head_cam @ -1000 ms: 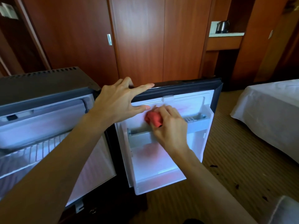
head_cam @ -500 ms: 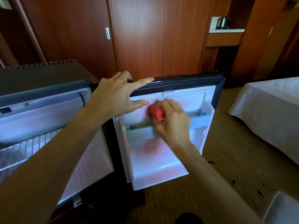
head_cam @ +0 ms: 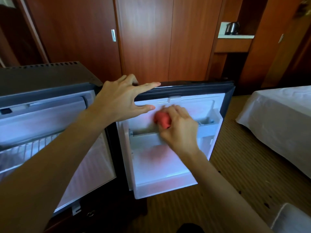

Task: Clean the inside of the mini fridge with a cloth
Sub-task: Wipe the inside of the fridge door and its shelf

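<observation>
The mini fridge (head_cam: 42,78) stands open at the left, showing a white interior with a wire shelf (head_cam: 25,148). Its door (head_cam: 202,89) is swung out to the right, white inner side towards me. My left hand (head_cam: 121,101) rests on the door's top edge, fingers straight along the dark rim and thumb against the inner panel. My right hand (head_cam: 178,128) grips a bunched red cloth (head_cam: 162,119) and presses it against the upper inner panel, just above the door shelf rail (head_cam: 144,132). The hand covers much of the cloth.
Wooden wardrobe doors (head_cam: 144,39) stand behind the fridge. A kettle (head_cam: 232,28) sits on a shelf at the upper right. A bed with a white sheet (head_cam: 277,123) is at the right, and striped carpet (head_cam: 235,174) with dark specks lies between it and the door.
My right hand with the red cloth has shifted slightly along the upper door panel. The left hand stays on the door's top edge. The camera view has drifted a little.
</observation>
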